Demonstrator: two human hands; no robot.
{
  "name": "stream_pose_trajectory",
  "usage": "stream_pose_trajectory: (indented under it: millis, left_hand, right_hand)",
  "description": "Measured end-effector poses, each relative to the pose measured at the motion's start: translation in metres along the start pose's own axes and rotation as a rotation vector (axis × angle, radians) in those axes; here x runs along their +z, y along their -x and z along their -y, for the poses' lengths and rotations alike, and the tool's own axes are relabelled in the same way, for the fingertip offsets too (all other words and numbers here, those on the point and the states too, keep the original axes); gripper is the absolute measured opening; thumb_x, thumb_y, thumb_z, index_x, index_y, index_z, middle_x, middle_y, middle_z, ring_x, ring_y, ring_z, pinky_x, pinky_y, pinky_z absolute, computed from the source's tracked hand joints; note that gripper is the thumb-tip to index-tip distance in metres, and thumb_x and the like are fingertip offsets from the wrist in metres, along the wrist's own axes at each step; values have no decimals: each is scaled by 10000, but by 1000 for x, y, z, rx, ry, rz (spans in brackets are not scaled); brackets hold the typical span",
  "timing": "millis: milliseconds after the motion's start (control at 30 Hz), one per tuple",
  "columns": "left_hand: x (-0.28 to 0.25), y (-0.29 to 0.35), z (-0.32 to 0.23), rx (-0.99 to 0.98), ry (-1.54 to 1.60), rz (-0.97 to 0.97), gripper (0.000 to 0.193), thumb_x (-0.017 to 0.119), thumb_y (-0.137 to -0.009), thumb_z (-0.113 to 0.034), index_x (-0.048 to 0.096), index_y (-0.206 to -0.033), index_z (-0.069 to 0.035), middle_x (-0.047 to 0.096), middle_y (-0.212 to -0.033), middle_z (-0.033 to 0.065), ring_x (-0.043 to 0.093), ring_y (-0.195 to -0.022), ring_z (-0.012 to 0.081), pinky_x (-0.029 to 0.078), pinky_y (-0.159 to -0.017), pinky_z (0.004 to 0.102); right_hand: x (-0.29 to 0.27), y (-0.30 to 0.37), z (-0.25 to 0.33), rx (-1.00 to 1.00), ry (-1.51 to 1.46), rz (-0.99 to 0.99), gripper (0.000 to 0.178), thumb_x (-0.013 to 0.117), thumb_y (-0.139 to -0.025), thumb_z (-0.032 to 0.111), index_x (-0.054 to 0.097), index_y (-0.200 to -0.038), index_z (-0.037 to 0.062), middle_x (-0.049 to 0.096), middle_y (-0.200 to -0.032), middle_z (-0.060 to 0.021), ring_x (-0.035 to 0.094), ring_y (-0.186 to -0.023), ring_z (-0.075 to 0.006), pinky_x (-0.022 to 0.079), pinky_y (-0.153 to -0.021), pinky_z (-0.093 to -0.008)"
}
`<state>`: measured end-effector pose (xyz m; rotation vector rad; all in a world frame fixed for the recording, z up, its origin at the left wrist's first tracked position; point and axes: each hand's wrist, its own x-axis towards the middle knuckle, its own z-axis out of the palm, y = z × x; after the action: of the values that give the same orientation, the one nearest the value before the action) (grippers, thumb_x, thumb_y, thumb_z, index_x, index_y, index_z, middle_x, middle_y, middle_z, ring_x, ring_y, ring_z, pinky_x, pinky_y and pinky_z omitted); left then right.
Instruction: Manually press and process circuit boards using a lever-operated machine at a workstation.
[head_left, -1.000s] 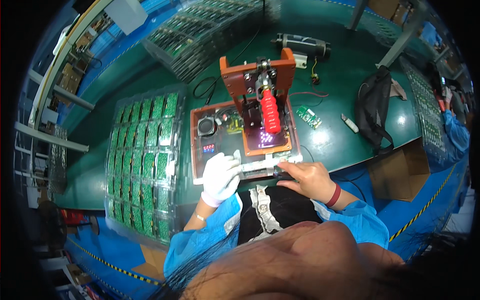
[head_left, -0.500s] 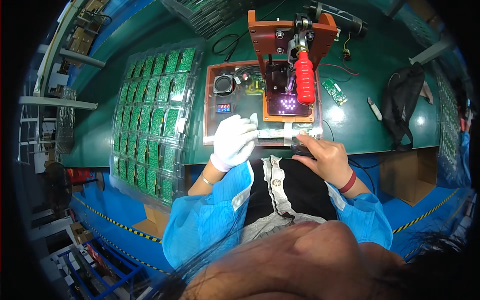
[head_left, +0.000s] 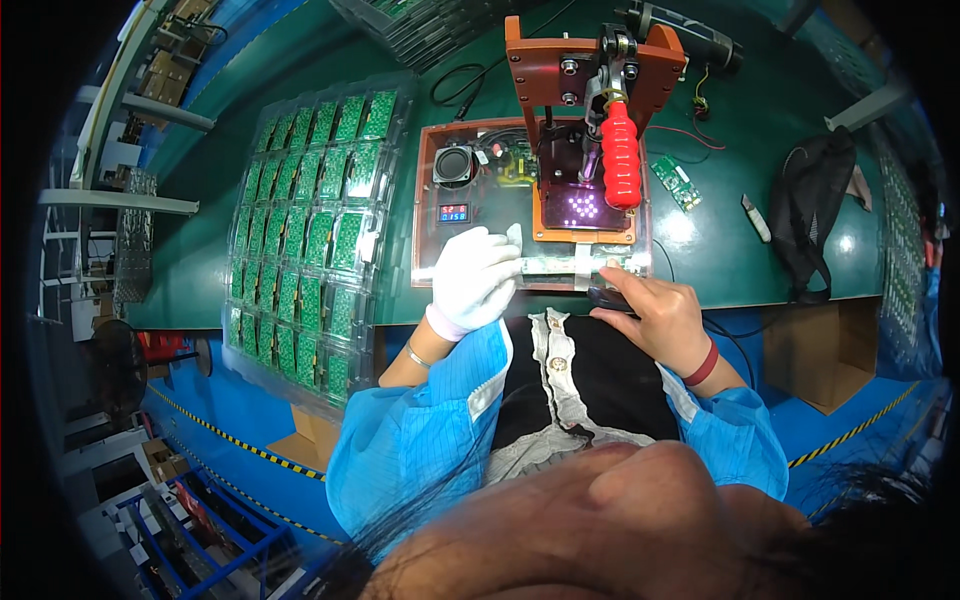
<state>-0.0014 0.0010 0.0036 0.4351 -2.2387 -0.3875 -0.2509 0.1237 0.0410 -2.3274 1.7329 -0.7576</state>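
My left hand, in a white glove, is curled at the left end of a pale narrow strip along the test fixture's front edge. Its fingers are closed, and whatever they hold is hidden. At the strip's right end, my bare right hand rests its outstretched index finger on the fixture. The thumb is apart, beside a dark object at the table edge. Behind both hands stands the fixture's orange press frame with a red lever handle. A heart-shaped group of lights glows on its dark panel.
Left of the fixture lies a clear plastic tray of green circuit boards. A speaker and small display sit on the fixture. To the right are a loose circuit board, a utility knife and a black bag.
The whole scene has shifted slightly right in view. Both hands keep their places at the strip. The display's upper red digits look different, and the heart-shaped lights appear fewer.
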Motion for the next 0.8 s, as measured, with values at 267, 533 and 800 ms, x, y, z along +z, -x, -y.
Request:
stream_pose_trajectory:
  millis: [267,533,800]
  left_hand:
    - [-3,-1,-2,-25,15,16,193,651,-680,3,665,-872,-10,706,-935,118,650,-833,300,512,-829,426]
    - [-4,-1,-5,-36,-7,10,189,655,-687,-4,670,-874,-25,711,-945,102,659,-865,289,502,-886,429]
    - [-2,1,-2,-28,-11,-4,183,656,-694,-9,671,-875,-27,711,-950,98,660,-869,287,500,-889,431]
  right_hand:
    - [1,-1,0,5,8,-10,500,808,-742,252,638,-1186,95,742,-963,-40,663,-638,-200,518,-566,-310]
    - [-1,-3,2,18,3,-3,490,804,-747,268,642,-1181,106,728,-860,-37,639,-600,-199,497,-541,-315]
    - [-2,-3,1,24,7,9,487,805,-747,269,645,-1177,108,717,-820,-37,629,-587,-195,488,-532,-312]
